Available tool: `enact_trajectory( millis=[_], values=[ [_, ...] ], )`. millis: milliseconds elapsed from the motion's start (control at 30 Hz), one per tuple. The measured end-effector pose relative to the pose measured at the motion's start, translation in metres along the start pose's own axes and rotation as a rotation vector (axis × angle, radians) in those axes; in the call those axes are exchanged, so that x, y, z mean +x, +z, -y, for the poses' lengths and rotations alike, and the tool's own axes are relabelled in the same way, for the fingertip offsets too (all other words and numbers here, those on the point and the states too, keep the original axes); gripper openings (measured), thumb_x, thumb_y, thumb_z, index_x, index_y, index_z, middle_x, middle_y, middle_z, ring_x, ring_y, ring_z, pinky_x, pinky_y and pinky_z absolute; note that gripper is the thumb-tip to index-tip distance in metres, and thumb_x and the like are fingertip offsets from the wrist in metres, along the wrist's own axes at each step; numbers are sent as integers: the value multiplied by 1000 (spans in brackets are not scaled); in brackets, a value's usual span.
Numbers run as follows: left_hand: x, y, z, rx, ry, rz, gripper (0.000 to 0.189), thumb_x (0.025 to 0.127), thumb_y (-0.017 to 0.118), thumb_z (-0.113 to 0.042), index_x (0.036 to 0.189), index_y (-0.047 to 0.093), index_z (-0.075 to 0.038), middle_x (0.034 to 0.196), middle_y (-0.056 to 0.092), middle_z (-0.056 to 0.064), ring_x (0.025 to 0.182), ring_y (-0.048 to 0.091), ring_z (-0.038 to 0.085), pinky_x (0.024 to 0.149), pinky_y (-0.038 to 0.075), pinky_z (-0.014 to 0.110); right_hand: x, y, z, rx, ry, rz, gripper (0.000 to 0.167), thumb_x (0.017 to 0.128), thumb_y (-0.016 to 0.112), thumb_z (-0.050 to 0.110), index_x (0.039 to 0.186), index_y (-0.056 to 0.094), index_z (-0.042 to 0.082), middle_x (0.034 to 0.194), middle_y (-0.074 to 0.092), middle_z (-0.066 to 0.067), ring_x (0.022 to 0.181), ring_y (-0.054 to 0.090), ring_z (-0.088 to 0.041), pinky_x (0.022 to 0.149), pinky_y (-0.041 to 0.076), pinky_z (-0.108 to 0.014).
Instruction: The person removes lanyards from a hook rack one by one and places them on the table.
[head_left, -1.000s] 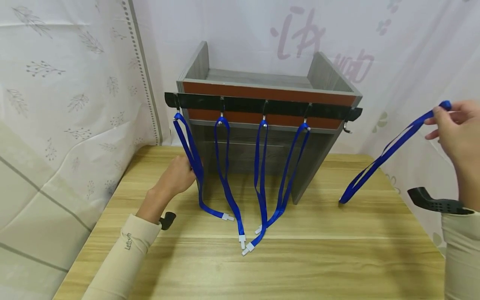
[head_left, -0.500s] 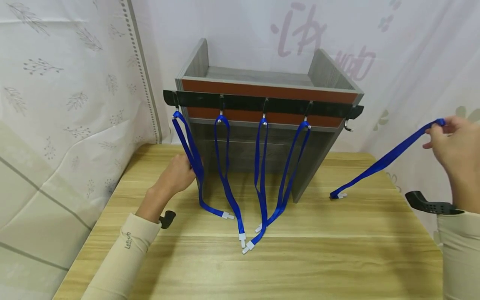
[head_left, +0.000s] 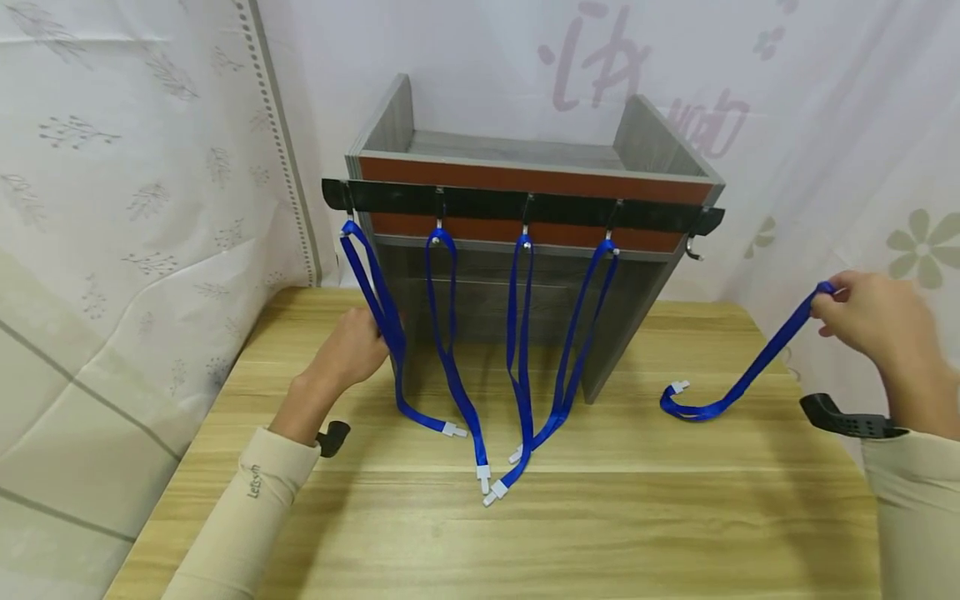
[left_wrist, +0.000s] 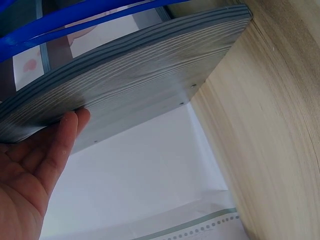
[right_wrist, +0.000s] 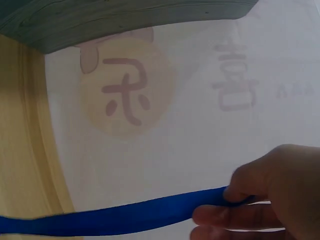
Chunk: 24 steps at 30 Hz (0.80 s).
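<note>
My right hand (head_left: 873, 321) pinches the top of a blue lanyard (head_left: 772, 350) between thumb and fingers, at the right side. The lanyard slopes down to the table, where its lower end curls round to a white clip (head_left: 679, 387). In the right wrist view the blue strap (right_wrist: 125, 216) stretches left from the fingers. My left hand (head_left: 356, 346) rests against the left side panel of a grey wooden shelf (head_left: 645, 317). From the left wrist, its fairly straight fingers (left_wrist: 64, 140) touch the panel's outer face; the thumb is hidden.
A black hook rail (head_left: 480, 200) runs across the shelf's front. Several blue lanyards (head_left: 450, 367) hang from its hooks, their white clips on the wooden table (head_left: 420, 542). The rightmost hook (head_left: 694, 250) is bare. Patterned curtains (head_left: 150, 167) stand behind and at the left.
My right hand has moved left and down with the lanyard, and more of the strap now lies curled on the table. The left hand has stayed at the shelf panel.
</note>
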<state>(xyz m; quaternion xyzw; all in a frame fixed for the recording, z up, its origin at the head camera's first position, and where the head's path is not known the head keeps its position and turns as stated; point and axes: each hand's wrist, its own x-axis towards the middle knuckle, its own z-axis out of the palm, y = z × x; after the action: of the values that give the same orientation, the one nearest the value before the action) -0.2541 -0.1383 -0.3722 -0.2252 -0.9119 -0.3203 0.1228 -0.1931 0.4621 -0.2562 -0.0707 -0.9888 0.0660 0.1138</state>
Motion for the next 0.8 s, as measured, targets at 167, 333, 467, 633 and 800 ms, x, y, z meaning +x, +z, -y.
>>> enact_trajectory(
  millis=[167, 333, 467, 633, 800],
  values=[
    [0, -2, 1, 0, -14, 13, 27, 103, 49, -23, 80, 53, -10, 66, 51, 3, 60, 50, 20, 57, 41, 35, 4, 10, 3, 25, -63, 42, 22, 90, 53, 17, 84, 64, -1, 64, 70, -8, 58, 60, -27, 50, 36, -34],
    [0, -2, 1, -12, -23, 32, 28, 103, 48, -23, 79, 52, -10, 66, 51, 3, 59, 49, 20, 56, 41, 35, 5, 24, 6, 71, -91, -56, 22, 90, 52, 15, 88, 65, -2, 70, 71, -14, 67, 61, -40, 51, 35, -32],
    [1, -2, 0, -13, -22, 31, 26, 103, 49, -23, 80, 53, -9, 66, 51, 3, 59, 50, 20, 56, 40, 35, 8, 39, 11, 134, -108, -137, 24, 92, 53, 15, 97, 67, -4, 75, 72, -18, 71, 64, -43, 49, 35, -29],
    [0, -1, -1, -7, -18, 26, 25, 103, 49, -22, 81, 53, -9, 66, 51, 3, 59, 49, 20, 55, 40, 34, 10, 59, 18, 247, -129, -153, 24, 95, 53, 14, 102, 66, -5, 83, 72, -25, 46, 56, 2, 41, 38, -21],
    [0, 0, 0, -8, -21, 29, 27, 103, 49, -23, 80, 53, -9, 65, 50, 3, 58, 49, 19, 55, 40, 34, 10, 74, 26, 387, -171, -52, 24, 99, 53, 12, 106, 64, -8, 97, 69, -31, 55, 52, 19, 44, 47, -20]
  ],
)
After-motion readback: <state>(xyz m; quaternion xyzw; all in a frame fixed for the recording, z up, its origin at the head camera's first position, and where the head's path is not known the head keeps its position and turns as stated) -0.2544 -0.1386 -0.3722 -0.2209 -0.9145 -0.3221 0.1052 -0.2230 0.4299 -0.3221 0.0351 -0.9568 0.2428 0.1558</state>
